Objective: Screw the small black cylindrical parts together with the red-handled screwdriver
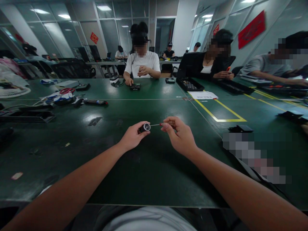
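At frame centre, the left hand (pixel 131 136) curls its fingers (pixel 145 133) around a black cylinder (pixel 145 127). The right hand (pixel 181 133) pinches a screwdriver (pixel 161 124), tip at the cylinder's round end.

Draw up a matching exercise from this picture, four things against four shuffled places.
1. screwdriver
2. black cylindrical part
3. red-handled tool
4. white sheet

A. on the left side of the green table
B. in the right hand
C. by the yellow lines
D. in the left hand

Pairs: 1-B, 2-D, 3-A, 4-C
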The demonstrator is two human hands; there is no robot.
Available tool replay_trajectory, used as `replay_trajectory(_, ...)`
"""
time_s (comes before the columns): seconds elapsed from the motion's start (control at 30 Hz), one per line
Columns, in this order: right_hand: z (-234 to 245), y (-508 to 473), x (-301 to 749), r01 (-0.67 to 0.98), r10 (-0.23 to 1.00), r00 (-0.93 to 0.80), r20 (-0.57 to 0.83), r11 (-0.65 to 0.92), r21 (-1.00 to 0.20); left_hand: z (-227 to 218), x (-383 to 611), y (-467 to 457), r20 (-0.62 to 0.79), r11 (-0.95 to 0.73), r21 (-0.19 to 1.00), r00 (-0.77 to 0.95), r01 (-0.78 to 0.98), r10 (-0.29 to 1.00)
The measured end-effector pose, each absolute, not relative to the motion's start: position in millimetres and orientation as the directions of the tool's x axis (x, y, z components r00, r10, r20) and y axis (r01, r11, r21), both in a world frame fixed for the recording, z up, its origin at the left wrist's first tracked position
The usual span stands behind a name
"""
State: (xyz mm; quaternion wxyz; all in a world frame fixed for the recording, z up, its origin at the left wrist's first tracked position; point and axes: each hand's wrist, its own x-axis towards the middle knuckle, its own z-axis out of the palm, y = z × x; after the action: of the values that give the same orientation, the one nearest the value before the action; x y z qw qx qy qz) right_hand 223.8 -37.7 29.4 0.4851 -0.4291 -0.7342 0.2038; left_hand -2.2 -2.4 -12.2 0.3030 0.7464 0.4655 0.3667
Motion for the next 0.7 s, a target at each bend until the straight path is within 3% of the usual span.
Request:
replay_trajectory(0.43, 30.2, -36.4, 226.8, 0.441, 0.846, -0.181, 0.501, 0.525, -0.728, -11.7, -1.5, -3.4, 0.268, -0.402, 0.769, 0.320, 0.496, 0.909)
replay_trajectory(0.7, 36.5, -36.6, 228.3, 0.602, 0.866, -0.173, 0.469, 0.469, -0.646, -14.1, -1.3, -3.0, 0.266, -0.430, 0.714, 0.355, 0.552, 0.896)
